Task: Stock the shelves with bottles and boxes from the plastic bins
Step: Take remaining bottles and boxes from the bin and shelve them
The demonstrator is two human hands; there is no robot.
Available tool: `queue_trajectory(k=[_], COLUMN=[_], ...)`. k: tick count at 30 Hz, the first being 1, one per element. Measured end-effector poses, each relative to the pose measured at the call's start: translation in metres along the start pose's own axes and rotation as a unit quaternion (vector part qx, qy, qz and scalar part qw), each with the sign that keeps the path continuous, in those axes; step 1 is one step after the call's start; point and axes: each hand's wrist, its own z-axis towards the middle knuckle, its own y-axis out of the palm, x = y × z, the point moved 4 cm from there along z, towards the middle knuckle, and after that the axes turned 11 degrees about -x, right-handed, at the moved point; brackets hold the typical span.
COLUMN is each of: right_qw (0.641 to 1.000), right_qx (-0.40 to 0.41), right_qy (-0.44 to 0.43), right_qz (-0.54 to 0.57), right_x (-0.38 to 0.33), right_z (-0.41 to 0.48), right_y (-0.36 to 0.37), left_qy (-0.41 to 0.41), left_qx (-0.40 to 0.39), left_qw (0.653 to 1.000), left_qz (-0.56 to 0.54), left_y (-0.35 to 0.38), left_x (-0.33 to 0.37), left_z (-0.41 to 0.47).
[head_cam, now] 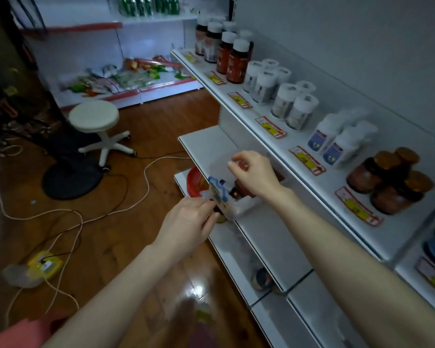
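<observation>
Lining a white shelf (pixel 342 177), bottles (pixel 237 62) stand above a cable-strewn wooden floor (pixel 161 116).

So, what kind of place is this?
Probably a small shop, perhaps a mock one: white shelves with yellow-and-red price tags on the edge, rows of capped bottles, and snack packets on a far shelf.

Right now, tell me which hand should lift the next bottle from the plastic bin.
Right. The right hand is over the plastic bin, fingers curled above its dark bottles; the left hand grips the bin's near corner beside the blue latch, probably steadying it.
</observation>
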Motion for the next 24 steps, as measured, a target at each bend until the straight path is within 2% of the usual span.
queue_trajectory(k=[9,14,20,24], right_qw=[0.993,0.980,0.942,0.924], right_qx=[-0.076,-0.041,0.025,0.044], right_qy=[0.091,0.194,0.333,0.376], right_qz=[-0.006,-0.002,0.046,0.051], right_x=[0.046,0.083,0.110,0.129], right_z=[0.090,0.104,0.104,0.109], right_y=[0.049,0.059,0.083,0.104], left_qy=[-0.010,0.043,0.126,0.155], left_qx=[-0.054,-0.108,-0.188,-0.189], left_qw=[0.998,0.991,0.971,0.966], left_qz=[-0.040,-0.065,-0.077,-0.079], left_y=[0.015,0.035,0.069,0.098], left_x=[-0.089,-0.134,-0.178,-0.202], left_z=[0.078,0.132,0.189,0.219])
